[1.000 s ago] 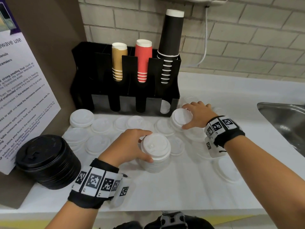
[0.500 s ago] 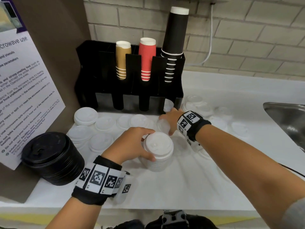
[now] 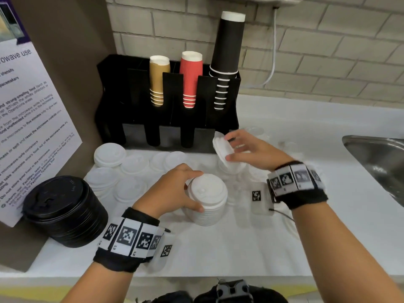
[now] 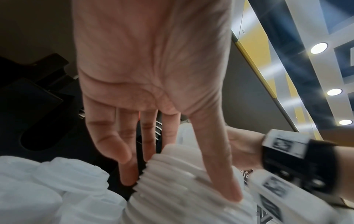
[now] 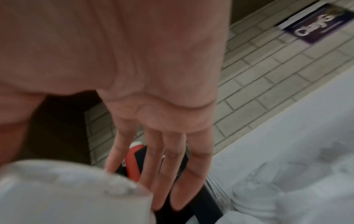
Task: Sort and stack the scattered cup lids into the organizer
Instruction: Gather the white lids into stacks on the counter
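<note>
Over the white desk (image 3: 251, 248), the left hand (image 3: 172, 191) curled around a stack of white lids (image 3: 207, 200) while the right hand (image 3: 253, 152) pinched a tilted lid (image 3: 223, 149) above it.

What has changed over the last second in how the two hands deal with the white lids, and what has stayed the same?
The right hand went from resting on lids lying flat near the organizer to lifting a small stack of white lids, now tilted and clear of the counter. The left hand still holds the tall white lid stack. The black lid stack and the cups have not moved.
</note>
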Demonstrator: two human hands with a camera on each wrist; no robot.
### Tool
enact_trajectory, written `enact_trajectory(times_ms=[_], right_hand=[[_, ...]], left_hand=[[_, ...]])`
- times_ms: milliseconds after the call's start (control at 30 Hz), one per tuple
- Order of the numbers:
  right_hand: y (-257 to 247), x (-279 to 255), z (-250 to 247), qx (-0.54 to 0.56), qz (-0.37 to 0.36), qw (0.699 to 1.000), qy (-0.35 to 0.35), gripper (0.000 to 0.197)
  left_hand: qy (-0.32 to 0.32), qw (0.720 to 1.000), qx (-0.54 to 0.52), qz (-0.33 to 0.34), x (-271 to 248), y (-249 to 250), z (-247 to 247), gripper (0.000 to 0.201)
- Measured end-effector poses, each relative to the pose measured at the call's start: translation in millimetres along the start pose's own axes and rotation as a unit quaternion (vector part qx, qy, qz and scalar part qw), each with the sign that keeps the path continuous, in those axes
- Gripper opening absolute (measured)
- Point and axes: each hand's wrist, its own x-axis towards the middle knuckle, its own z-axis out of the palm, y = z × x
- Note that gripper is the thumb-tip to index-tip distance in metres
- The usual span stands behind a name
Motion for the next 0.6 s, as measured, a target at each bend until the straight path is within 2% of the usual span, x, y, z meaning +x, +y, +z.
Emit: enact_trajectory(times_ms=[133,267,433,600], right_hand=[[8.4,-44.0,24.9,0.015,-0.02,0.999,-0.025,0.044],[12.6,-66.0,48.4,0.003,-0.022,1.0,0.018,0.052],[8.4,-70.5,66.5,-0.072,-0.049,0.994,0.064,0.061],[0.1,-64.0,74.4,-0.139,-0.033,0.988,0.05,0.066]], left_hand=[[0.003,1.0,-0.001,0.012,0.7,3.1,3.3,0.085],[0.014,1.0,-0.018,0.007,0.1,7.7,9.0,0.094],[0.013,0.999,-0.048,0.001,0.6,11.1,12.2,0.115],[0.021,0.997,-0.081,0.006,0.4,10.0,15.0,0.115]])
